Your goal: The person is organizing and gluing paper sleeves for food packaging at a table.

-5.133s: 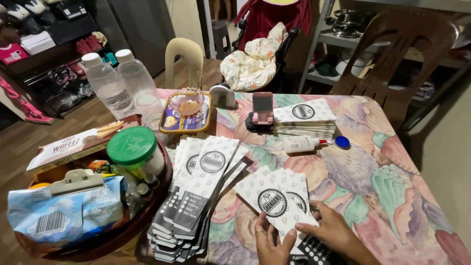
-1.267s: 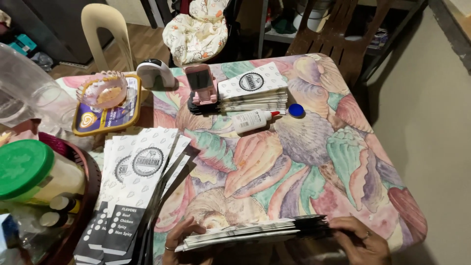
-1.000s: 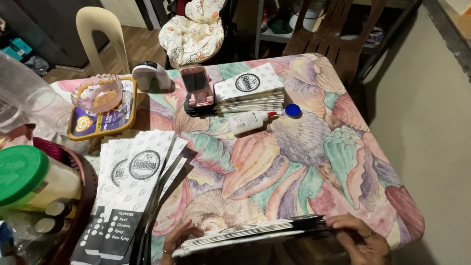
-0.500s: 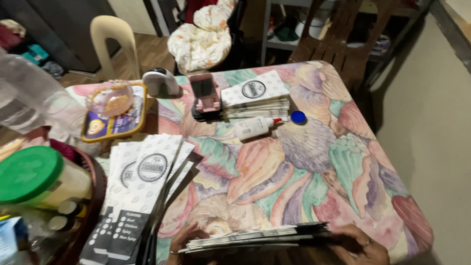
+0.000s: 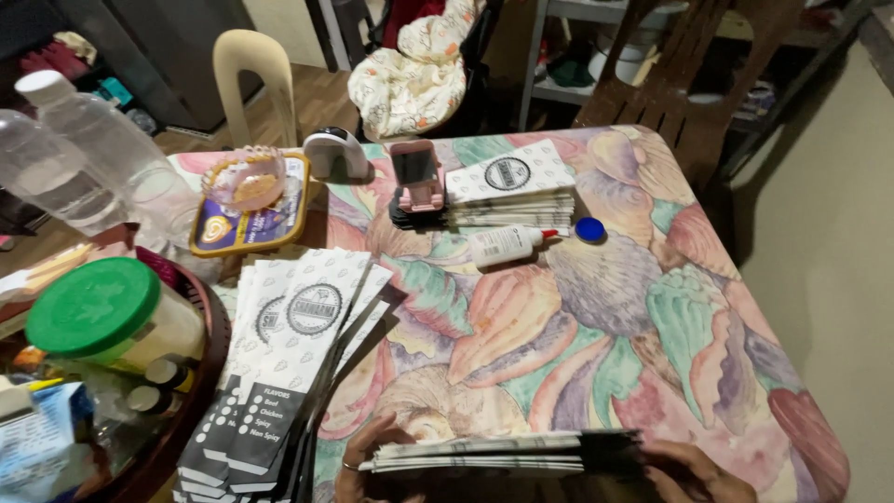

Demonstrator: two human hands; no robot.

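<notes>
I see a flat stack of paper pouches (image 5: 494,452) held edge-on at the near edge of the desk (image 5: 596,326), level, ends gripped so the edges line up. Left hand (image 5: 372,456) is curled round the stack's left end, fingers closed on it, a ring showing. Right hand (image 5: 694,470) clamps the dark right end, thumb on top; its lower fingers are cut off by the frame.

All positions below are relative to that held stack:
- Just left and beyond: a fanned pile of white-and-black pouches (image 5: 298,363), overlapped like shingles, probably so each one peels off singly.
- Far side of the desk, straight ahead: a squared pile of folded pouches (image 5: 510,186), neat, looks like a finished lot.
- In front of that pile: a white glue bottle (image 5: 503,245) on its side, its blue cap (image 5: 589,229) off just beside the nozzle; I'd guess it's kept open for use.
- Left of the squared pile: a pink phone on a stand (image 5: 417,177), upright, screen facing me.
- Far left: a brown basket (image 5: 200,373) with a green-lidded jar (image 5: 107,312), and two clear plastic bottles (image 5: 79,158) beyond.
</notes>
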